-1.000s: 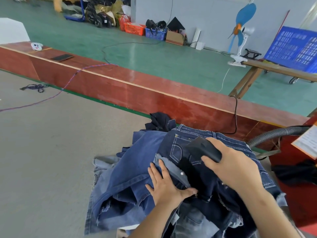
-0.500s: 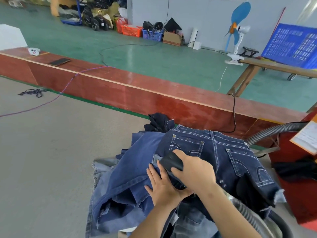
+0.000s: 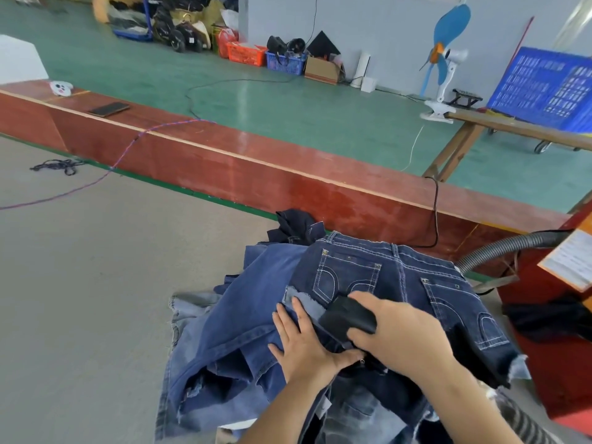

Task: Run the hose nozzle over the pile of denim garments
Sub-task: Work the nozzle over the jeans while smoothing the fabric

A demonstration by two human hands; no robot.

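We have the black hose nozzle (image 3: 347,317) gripped in our right hand (image 3: 400,338), fingers curled over its back end, its mouth lying on the dark blue shorts at the top of the pile of denim garments (image 3: 288,341). Our left hand (image 3: 304,344) lies flat just beside it, fingers straight, pressing the cloth down. The pile sits on the grey surface (image 3: 96,283) right in front of us, lighter denim spilling out underneath. The grey ribbed hose (image 3: 499,251) curves in from the right. The denim looks soft and floppy, likely to bunch or lift under the nozzle, so we judge that flat hand worth keeping close. The nozzle looks rigid and light; the rear end, where we hold it, seems the place to steer from, with the hose's drag the thing to watch.
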